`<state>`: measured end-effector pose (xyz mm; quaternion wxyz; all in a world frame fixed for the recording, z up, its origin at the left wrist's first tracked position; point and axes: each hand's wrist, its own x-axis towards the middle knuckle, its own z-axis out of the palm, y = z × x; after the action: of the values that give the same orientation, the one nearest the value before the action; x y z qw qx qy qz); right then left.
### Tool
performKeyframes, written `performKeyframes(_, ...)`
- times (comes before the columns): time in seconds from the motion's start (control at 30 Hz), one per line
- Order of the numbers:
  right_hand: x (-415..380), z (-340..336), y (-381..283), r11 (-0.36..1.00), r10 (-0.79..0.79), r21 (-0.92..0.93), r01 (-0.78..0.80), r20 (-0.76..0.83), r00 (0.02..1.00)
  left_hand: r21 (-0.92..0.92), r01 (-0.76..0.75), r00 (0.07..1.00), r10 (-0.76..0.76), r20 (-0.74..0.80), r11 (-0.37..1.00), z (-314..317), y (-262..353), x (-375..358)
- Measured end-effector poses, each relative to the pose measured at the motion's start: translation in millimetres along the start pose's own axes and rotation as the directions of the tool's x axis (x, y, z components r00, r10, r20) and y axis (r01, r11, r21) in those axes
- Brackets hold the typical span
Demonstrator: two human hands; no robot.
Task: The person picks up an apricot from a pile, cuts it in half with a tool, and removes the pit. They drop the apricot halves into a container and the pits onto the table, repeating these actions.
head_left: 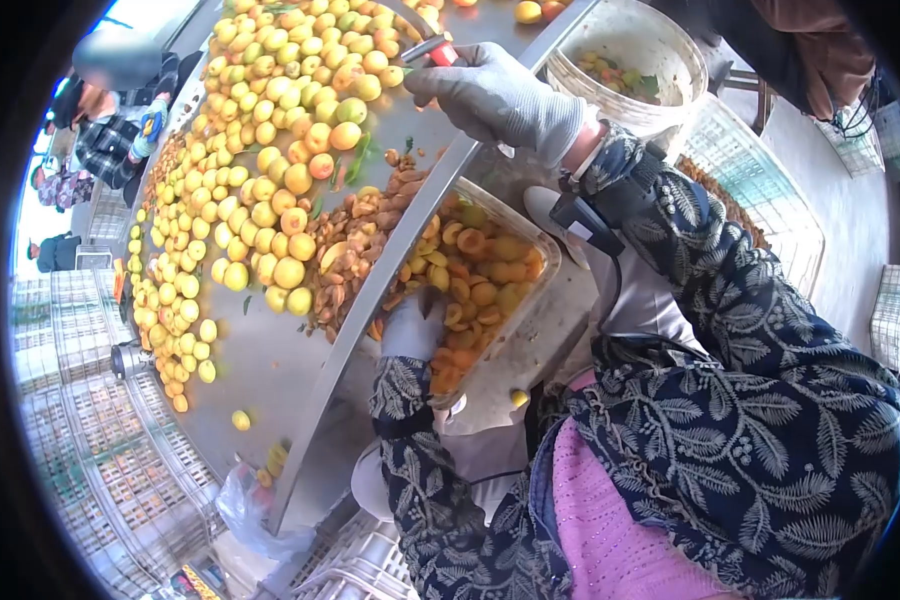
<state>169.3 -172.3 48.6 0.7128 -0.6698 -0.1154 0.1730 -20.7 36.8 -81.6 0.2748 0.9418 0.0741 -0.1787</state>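
My right hand (505, 100), in a grey-white glove, is closed around a small red-handled knife (442, 52) above the table's near edge. My left hand (413, 327), also gloved, reaches down into a pale bin (545, 300) of halved apricots (485, 285). Its dark-stained fingertips point into the fruit; whether they grip a piece is hidden. Whole yellow-orange apricots (280, 190) are spread over the metal table (260, 370) beyond my hands. A heap of brown apricot stones (355, 240) lies along the table's raised edge, between my two hands.
A white bucket (625, 70) with some fruit and leaves stands at the upper right. Plastic crates (755, 165) are on the right, with more stacked crates (100, 400) at left. A clear plastic bag (255, 515) hangs by the near table corner. Another person (115, 140) works across the table.
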Motion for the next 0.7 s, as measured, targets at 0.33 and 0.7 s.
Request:
performKeyframes(0.33,6.2,-14.8,5.5,0.998,-0.033,0.044,0.033,0.006,0.999,0.031,-0.188,0.954,0.19,-0.231,0.982,95.4,-42.6,72.8)
performKeyframes(0.7,0.7,-24.1,2.8,0.994,-0.105,0.033,0.104,0.027,0.994,0.568,0.26,0.957,-0.131,-0.259,0.781,115.6,32.2,105.4)
